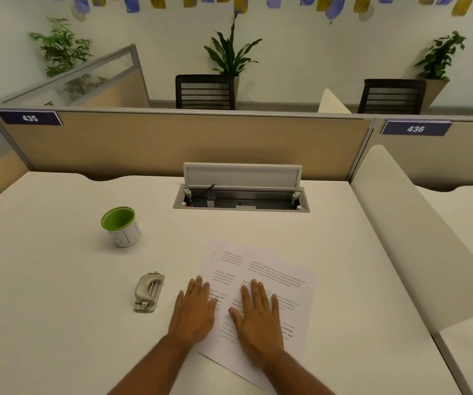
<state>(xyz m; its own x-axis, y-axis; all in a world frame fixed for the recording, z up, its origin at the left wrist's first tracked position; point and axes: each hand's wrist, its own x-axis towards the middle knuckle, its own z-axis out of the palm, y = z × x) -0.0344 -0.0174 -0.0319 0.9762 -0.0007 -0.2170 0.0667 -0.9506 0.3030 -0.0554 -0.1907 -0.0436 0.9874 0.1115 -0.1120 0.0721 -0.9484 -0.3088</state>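
Note:
A loose stack of printed paper sheets (275, 277) lies slightly fanned on the white desk (58, 323), right of centre. My left hand (194, 312) lies flat with straight fingers on the stack's left edge. My right hand (258, 317) presses flat on the middle of the sheets, fingers spread. Neither hand holds anything. A grey metal hole punch (148, 292) sits just left of my left hand, apart from it.
A white cup with a green inside (121, 226) stands at the desk's left middle. An open cable hatch (241, 199) with its lid raised sits at the back. A beige partition (186, 141) closes the rear; a white curved divider (417, 238) borders the right.

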